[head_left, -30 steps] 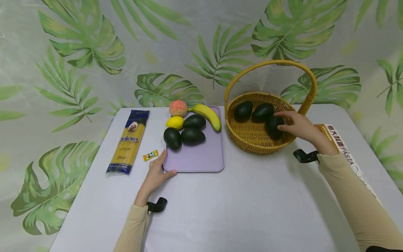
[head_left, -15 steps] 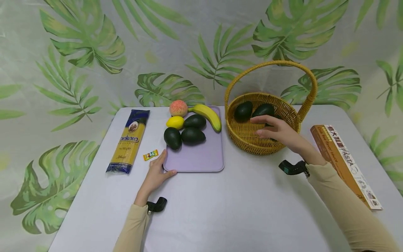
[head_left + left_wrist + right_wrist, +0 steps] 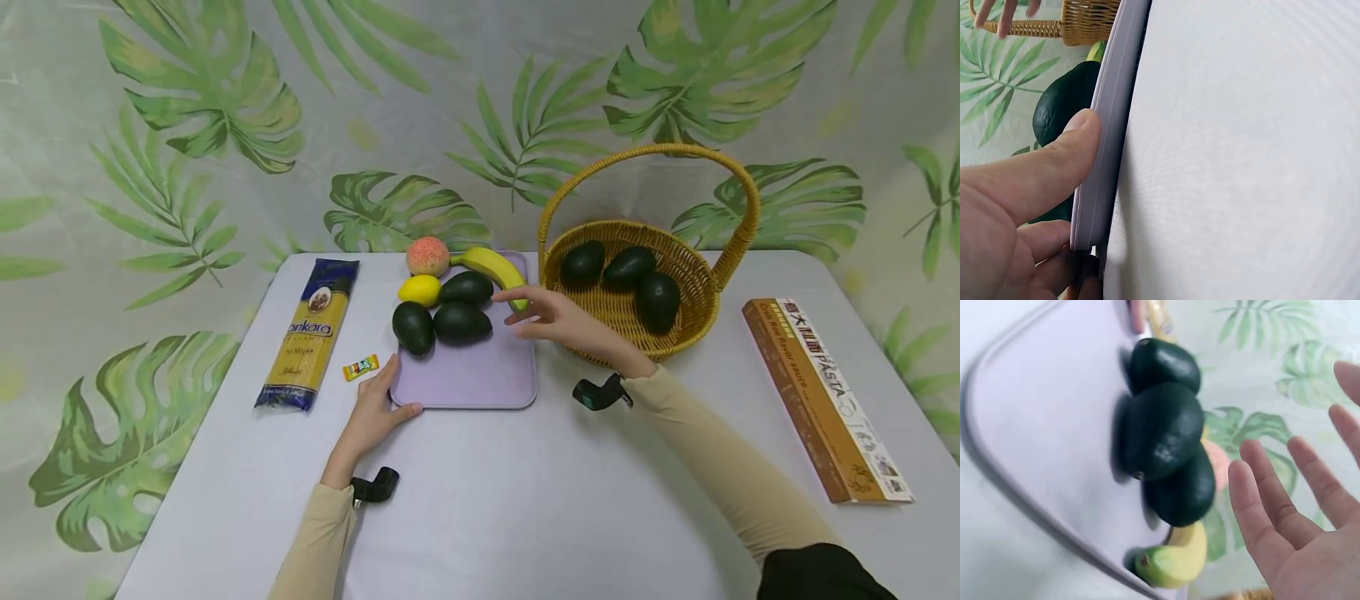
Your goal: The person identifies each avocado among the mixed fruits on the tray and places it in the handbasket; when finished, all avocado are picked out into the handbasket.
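My left hand point(image 3: 372, 408) grips the front left corner of a lilac tray point(image 3: 465, 379), its thumb along the front rim and its fingers at the left side. In the left wrist view the thumb presses the tray wall point(image 3: 1105, 169). On the tray lie several dark green avocados point(image 3: 462, 323), a yellow lemon point(image 3: 420, 290), a peach point(image 3: 428, 257) and a banana point(image 3: 487, 262). My right hand point(image 3: 566, 321), holding nothing, hovers over the tray's right edge beside the banana. Its fingers are spread in the right wrist view, apart from the avocados point(image 3: 1163, 431).
A wicker basket point(image 3: 611, 354) with a tall handle stands right of the tray, with 3 avocados point(image 3: 658, 302) inside. Farther right lies a brown and white pasta box point(image 3: 821, 400). A spaghetti packet point(image 3: 309, 333) and a small candy wrapper point(image 3: 362, 367) lie left of the tray.
My right hand has let go of an avocado in the basket and moved left, out over the tray's edge. That avocado stays in the basket. My left hand keeps its place on the tray corner.
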Demonstrator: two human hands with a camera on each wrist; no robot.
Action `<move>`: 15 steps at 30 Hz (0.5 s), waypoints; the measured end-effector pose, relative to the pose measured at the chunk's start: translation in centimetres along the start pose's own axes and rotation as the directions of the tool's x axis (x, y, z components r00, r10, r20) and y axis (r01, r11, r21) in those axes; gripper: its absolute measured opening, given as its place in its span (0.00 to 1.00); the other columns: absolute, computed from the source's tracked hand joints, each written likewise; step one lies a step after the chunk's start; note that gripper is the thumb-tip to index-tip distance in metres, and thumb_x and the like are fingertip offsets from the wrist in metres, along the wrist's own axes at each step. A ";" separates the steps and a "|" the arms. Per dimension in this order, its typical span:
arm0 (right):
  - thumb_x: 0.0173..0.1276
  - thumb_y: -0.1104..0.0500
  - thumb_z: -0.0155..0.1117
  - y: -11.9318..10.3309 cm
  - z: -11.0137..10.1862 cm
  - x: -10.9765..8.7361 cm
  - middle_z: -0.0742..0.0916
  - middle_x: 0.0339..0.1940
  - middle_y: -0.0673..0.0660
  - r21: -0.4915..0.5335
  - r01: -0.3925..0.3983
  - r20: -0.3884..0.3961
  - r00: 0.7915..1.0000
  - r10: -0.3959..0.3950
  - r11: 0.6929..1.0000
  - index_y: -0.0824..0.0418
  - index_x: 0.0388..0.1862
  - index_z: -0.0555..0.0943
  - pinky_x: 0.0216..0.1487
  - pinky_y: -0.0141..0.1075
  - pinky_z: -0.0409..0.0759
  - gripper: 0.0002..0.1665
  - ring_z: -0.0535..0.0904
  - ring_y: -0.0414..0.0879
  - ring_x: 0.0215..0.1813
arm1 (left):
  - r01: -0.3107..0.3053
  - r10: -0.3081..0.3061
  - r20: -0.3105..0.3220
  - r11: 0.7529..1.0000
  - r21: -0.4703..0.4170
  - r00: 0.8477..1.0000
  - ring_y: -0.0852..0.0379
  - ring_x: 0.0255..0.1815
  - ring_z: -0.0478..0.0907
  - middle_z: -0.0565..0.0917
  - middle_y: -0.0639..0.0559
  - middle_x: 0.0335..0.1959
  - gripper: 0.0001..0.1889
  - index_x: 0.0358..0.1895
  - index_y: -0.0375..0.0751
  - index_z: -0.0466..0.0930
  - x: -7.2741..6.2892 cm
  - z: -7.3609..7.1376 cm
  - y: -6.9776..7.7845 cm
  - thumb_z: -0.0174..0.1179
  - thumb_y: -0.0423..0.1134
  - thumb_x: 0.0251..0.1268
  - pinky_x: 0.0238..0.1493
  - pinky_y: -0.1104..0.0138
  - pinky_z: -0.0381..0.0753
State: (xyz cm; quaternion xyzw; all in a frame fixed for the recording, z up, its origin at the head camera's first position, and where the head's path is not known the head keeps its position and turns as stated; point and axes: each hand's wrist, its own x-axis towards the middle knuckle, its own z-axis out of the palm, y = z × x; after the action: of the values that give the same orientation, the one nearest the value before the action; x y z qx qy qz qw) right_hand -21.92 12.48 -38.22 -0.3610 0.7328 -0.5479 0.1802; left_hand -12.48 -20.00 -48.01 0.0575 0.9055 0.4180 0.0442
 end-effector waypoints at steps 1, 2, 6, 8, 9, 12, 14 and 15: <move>0.68 0.67 0.59 0.3 0.3 0.6 0.72 0.67 0.55 -0.008 0.010 0.010 1.000 -0.010 1.000 0.61 0.68 0.68 0.57 0.47 0.74 0.29 0.73 0.58 0.60 | -0.001 0.001 0.001 1.000 0.002 1.000 0.39 0.69 0.50 0.50 0.37 0.75 0.47 0.74 0.31 0.47 0.0 0.0 0.0 0.67 0.41 0.59 0.68 0.47 0.53; 0.68 0.67 0.60 0.6 0.6 1.3 0.71 0.68 0.55 -0.016 0.018 0.022 1.000 -0.018 1.000 0.60 0.68 0.68 0.58 0.48 0.73 0.30 0.72 0.59 0.61 | -0.005 0.005 0.000 1.000 0.001 1.000 0.39 0.69 0.50 0.50 0.37 0.75 0.47 0.74 0.31 0.47 0.0 0.0 0.0 0.67 0.41 0.59 0.67 0.47 0.53; 0.67 0.63 0.62 1.6 1.4 3.6 0.67 0.71 0.54 -0.098 0.015 0.081 0.997 -0.007 0.995 0.56 0.69 0.68 0.62 0.56 0.65 0.32 0.64 0.60 0.66 | -0.014 0.014 -0.004 1.000 -0.010 1.000 0.39 0.68 0.50 0.50 0.37 0.75 0.47 0.74 0.30 0.47 0.0 0.0 0.1 0.68 0.40 0.58 0.68 0.47 0.52; 0.65 0.61 0.64 1.9 1.8 4.7 0.65 0.72 0.56 -0.156 0.019 0.112 0.994 -0.002 0.988 0.56 0.70 0.68 0.63 0.58 0.61 0.33 0.60 0.56 0.68 | -0.018 0.018 -0.004 1.000 -0.016 1.000 0.39 0.68 0.50 0.50 0.36 0.75 0.47 0.74 0.30 0.47 0.0 -0.1 0.1 0.68 0.40 0.58 0.68 0.47 0.52; 0.65 0.60 0.65 2.0 1.9 5.2 0.65 0.73 0.58 -0.191 0.028 0.125 0.992 -0.005 0.981 0.57 0.70 0.68 0.64 0.58 0.59 0.34 0.59 0.55 0.70 | -0.018 0.018 -0.005 1.000 -0.017 1.000 0.38 0.69 0.50 0.50 0.36 0.75 0.47 0.74 0.30 0.47 0.0 -0.1 0.1 0.68 0.40 0.58 0.68 0.47 0.52; 0.63 0.59 0.67 2.1 2.3 6.5 0.64 0.72 0.64 -0.277 0.068 0.161 0.987 -0.023 0.958 0.60 0.69 0.69 0.67 0.57 0.55 0.35 0.56 0.53 0.72 | -0.013 0.013 -0.002 1.000 -0.015 1.000 0.39 0.68 0.50 0.50 0.37 0.75 0.47 0.74 0.31 0.47 0.0 -0.1 0.1 0.68 0.41 0.58 0.67 0.47 0.52; 0.62 0.58 0.67 2.1 2.4 7.2 0.65 0.72 0.65 -0.332 0.081 0.184 0.983 -0.019 0.940 0.60 0.68 0.69 0.69 0.54 0.53 0.35 0.55 0.53 0.73 | -0.008 0.008 -0.002 1.000 -0.013 1.000 0.39 0.68 0.51 0.50 0.37 0.75 0.47 0.74 0.31 0.47 0.0 -0.1 0.1 0.67 0.41 0.59 0.67 0.47 0.53; 0.62 0.57 0.67 2.0 2.6 7.5 0.64 0.72 0.64 -0.363 0.081 0.195 0.981 -0.009 0.928 0.60 0.68 0.70 0.69 0.54 0.53 0.35 0.55 0.54 0.73 | -0.006 0.006 -0.003 1.000 -0.013 1.000 0.39 0.68 0.51 0.50 0.37 0.75 0.47 0.74 0.31 0.47 -0.1 -0.1 0.1 0.67 0.41 0.59 0.67 0.47 0.53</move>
State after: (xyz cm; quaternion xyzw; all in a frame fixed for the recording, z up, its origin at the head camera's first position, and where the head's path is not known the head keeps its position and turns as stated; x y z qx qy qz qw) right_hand -25.98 5.58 -40.00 -0.4557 0.7937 -0.3674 0.1656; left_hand -12.44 -20.02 -47.89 0.0594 0.9027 0.4240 0.0418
